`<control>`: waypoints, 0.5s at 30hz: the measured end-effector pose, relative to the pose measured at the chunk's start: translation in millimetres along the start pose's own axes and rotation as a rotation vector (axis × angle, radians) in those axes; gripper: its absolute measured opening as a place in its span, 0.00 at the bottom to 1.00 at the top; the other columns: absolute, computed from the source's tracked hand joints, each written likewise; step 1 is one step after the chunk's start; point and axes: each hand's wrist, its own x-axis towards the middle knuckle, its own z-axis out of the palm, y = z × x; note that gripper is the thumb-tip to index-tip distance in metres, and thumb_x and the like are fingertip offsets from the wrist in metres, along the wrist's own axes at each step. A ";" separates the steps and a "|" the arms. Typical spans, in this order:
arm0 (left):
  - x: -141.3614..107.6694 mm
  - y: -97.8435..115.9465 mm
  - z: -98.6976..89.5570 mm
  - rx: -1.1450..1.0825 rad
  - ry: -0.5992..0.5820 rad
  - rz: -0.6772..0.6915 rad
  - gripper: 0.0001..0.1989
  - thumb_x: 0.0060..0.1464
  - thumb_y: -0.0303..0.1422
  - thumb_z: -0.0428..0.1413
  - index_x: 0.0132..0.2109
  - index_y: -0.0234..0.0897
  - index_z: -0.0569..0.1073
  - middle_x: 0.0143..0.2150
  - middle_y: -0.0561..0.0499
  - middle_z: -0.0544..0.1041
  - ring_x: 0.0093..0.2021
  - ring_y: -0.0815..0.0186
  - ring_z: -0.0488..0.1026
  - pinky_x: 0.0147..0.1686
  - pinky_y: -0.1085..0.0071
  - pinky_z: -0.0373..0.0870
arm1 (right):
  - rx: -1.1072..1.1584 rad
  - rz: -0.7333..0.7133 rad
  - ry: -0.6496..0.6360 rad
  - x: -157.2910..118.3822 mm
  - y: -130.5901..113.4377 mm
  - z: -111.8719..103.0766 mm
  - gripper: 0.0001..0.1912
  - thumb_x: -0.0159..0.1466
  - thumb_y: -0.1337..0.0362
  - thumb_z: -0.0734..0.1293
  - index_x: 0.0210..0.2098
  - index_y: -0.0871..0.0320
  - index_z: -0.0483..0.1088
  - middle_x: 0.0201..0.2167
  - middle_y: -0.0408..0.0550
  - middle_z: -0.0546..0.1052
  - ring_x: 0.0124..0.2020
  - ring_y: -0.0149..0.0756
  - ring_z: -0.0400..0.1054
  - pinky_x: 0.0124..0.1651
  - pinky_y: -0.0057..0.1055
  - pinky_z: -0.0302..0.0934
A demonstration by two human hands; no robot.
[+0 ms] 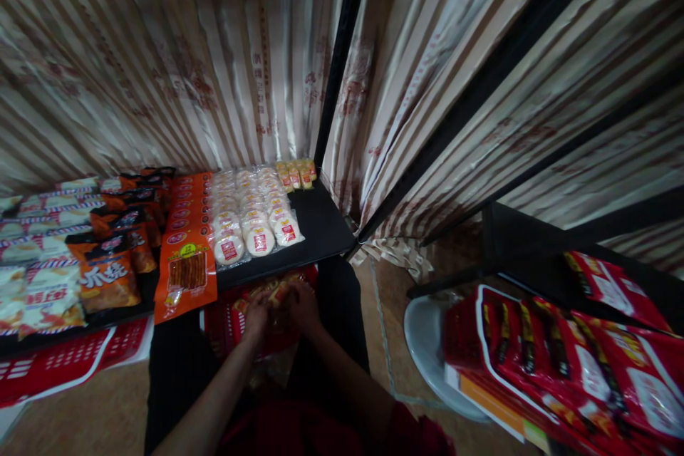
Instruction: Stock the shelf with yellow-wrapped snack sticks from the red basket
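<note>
A: What's behind it all?
B: A pleated, striped curtain [256, 50] hangs around a black shelf [323, 219], in dim light.
A: And the fingers?
B: Those of the left hand [256, 313] and right hand [303, 310] curl in close together, down among small yellow packs [278, 293]. It's too dark to tell whether they pinch one.
A: Where are those packs?
B: In a red basket [227, 325], just below the shelf's front edge, between the knees.
A: So what's done?
B: Above, a few matching packets [296, 174] stand at the shelf's back right corner, with bare black board in front. I'd call that group barely begun, with the basket's packs left over. Beside it, the round white cakes [259, 241] run from back to front, so those rows look finished.
A: Further out?
B: Leftward, an orange packet [184, 271], orange-and-black bags [110, 278], then white bags [50, 296], all well stocked. Far right, red bags [566, 353] fill another basket [458, 324]; they look untouched.
</note>
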 end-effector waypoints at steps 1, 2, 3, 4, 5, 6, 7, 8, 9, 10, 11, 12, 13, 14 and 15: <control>-0.8 0.3 0.2 -0.016 -0.008 0.003 0.15 0.43 0.25 0.51 0.42 0.34 0.71 0.30 0.50 0.77 0.26 0.67 0.72 0.28 0.73 0.68 | 0.000 -0.002 0.005 -0.3 -1.6 -1.9 0.17 0.57 0.73 0.57 0.39 0.57 0.75 0.40 0.50 0.76 0.46 0.38 0.68 0.54 0.37 0.60; -1.7 1.0 0.4 -0.035 -0.013 0.002 0.15 0.43 0.25 0.51 0.41 0.34 0.71 0.30 0.50 0.77 0.27 0.67 0.73 0.29 0.72 0.68 | 0.003 -0.005 0.010 -0.5 -3.3 -3.8 0.18 0.57 0.73 0.57 0.39 0.57 0.75 0.40 0.50 0.76 0.46 0.38 0.68 0.53 0.36 0.61; -2.6 1.9 0.8 -0.052 -0.017 0.003 0.15 0.43 0.26 0.51 0.40 0.34 0.72 0.30 0.50 0.77 0.27 0.67 0.73 0.30 0.72 0.68 | 0.006 -0.007 0.012 -0.6 -5.0 -5.7 0.18 0.57 0.74 0.57 0.39 0.58 0.75 0.40 0.51 0.76 0.45 0.38 0.69 0.52 0.35 0.61; -3.5 3.1 1.1 -0.060 -0.021 0.008 0.14 0.42 0.26 0.51 0.40 0.35 0.72 0.30 0.50 0.77 0.28 0.67 0.73 0.31 0.72 0.68 | 0.010 -0.009 0.015 -0.6 -6.9 -7.6 0.18 0.57 0.74 0.57 0.40 0.58 0.74 0.40 0.51 0.76 0.45 0.37 0.69 0.52 0.35 0.61; -4.3 4.4 1.6 -0.065 -0.027 0.011 0.14 0.42 0.26 0.51 0.39 0.35 0.72 0.31 0.50 0.77 0.29 0.66 0.73 0.32 0.71 0.68 | 0.013 -0.010 0.020 -0.5 -8.8 -9.5 0.18 0.58 0.74 0.56 0.40 0.58 0.74 0.40 0.51 0.76 0.44 0.37 0.69 0.51 0.34 0.61; -5.1 5.8 2.2 -0.069 -0.034 0.013 0.13 0.42 0.26 0.51 0.39 0.35 0.72 0.31 0.50 0.77 0.29 0.66 0.73 0.33 0.71 0.68 | 0.014 -0.014 0.027 -0.3 -10.6 -11.2 0.18 0.58 0.74 0.56 0.40 0.58 0.74 0.40 0.50 0.75 0.44 0.36 0.69 0.51 0.33 0.61; -6.0 7.2 2.9 -0.074 -0.041 0.016 0.13 0.41 0.26 0.52 0.38 0.35 0.72 0.31 0.50 0.77 0.30 0.66 0.73 0.34 0.71 0.69 | 0.011 -0.020 0.034 -0.1 -12.4 -12.8 0.18 0.58 0.73 0.56 0.39 0.58 0.74 0.39 0.50 0.75 0.44 0.36 0.68 0.51 0.33 0.61; -6.8 8.5 3.8 -0.080 -0.045 0.018 0.13 0.41 0.27 0.52 0.38 0.35 0.72 0.31 0.50 0.77 0.30 0.65 0.74 0.35 0.70 0.69 | 0.006 -0.025 0.041 0.1 -14.0 -14.3 0.18 0.58 0.73 0.56 0.39 0.58 0.74 0.39 0.50 0.75 0.43 0.36 0.68 0.51 0.33 0.61; -7.8 9.8 4.8 -0.087 -0.046 0.020 0.13 0.41 0.27 0.52 0.38 0.35 0.72 0.31 0.50 0.77 0.31 0.65 0.74 0.36 0.70 0.69 | 0.000 -0.029 0.048 0.3 -15.4 -15.6 0.18 0.58 0.73 0.56 0.38 0.57 0.74 0.38 0.50 0.75 0.43 0.36 0.68 0.51 0.33 0.61; -9.0 11.1 6.0 -0.099 -0.049 0.020 0.13 0.40 0.28 0.53 0.37 0.35 0.73 0.31 0.50 0.77 0.31 0.65 0.74 0.36 0.69 0.69 | -0.004 -0.032 0.055 0.5 -16.6 -16.8 0.17 0.58 0.73 0.56 0.38 0.57 0.74 0.37 0.50 0.75 0.42 0.36 0.68 0.50 0.33 0.62; -10.2 12.2 7.3 -0.118 -0.054 0.020 0.13 0.39 0.28 0.53 0.37 0.35 0.73 0.31 0.50 0.77 0.31 0.64 0.74 0.36 0.69 0.69 | -0.005 -0.033 0.062 0.7 -17.5 -17.9 0.17 0.58 0.73 0.56 0.37 0.57 0.74 0.37 0.50 0.75 0.42 0.37 0.68 0.50 0.33 0.62; -11.6 13.3 8.6 -0.142 -0.058 0.016 0.13 0.39 0.29 0.54 0.36 0.35 0.73 0.31 0.50 0.77 0.31 0.64 0.74 0.36 0.68 0.69 | -0.002 -0.034 0.070 0.7 -18.2 -18.9 0.17 0.58 0.72 0.56 0.37 0.57 0.74 0.37 0.49 0.75 0.42 0.37 0.68 0.50 0.33 0.62; -13.1 14.3 9.9 -0.160 -0.059 0.010 0.13 0.39 0.29 0.54 0.36 0.36 0.73 0.30 0.50 0.77 0.31 0.63 0.74 0.36 0.68 0.70 | 0.003 -0.035 0.075 0.8 -18.7 -19.9 0.17 0.58 0.72 0.55 0.36 0.57 0.74 0.37 0.50 0.75 0.42 0.37 0.68 0.50 0.33 0.62; -14.5 15.1 11.2 -0.167 -0.059 0.002 0.12 0.39 0.30 0.55 0.36 0.36 0.73 0.30 0.50 0.78 0.32 0.63 0.75 0.36 0.67 0.70 | 0.010 -0.038 0.078 0.8 -19.0 -20.8 0.17 0.58 0.72 0.55 0.36 0.57 0.74 0.37 0.50 0.75 0.42 0.37 0.68 0.50 0.33 0.62; -15.8 15.6 12.4 -0.163 -0.059 -0.004 0.13 0.39 0.32 0.56 0.36 0.36 0.73 0.31 0.50 0.78 0.32 0.62 0.75 0.37 0.67 0.70 | 0.017 -0.042 0.080 0.7 -19.2 -21.6 0.17 0.58 0.71 0.55 0.36 0.57 0.74 0.37 0.50 0.75 0.42 0.37 0.68 0.50 0.33 0.62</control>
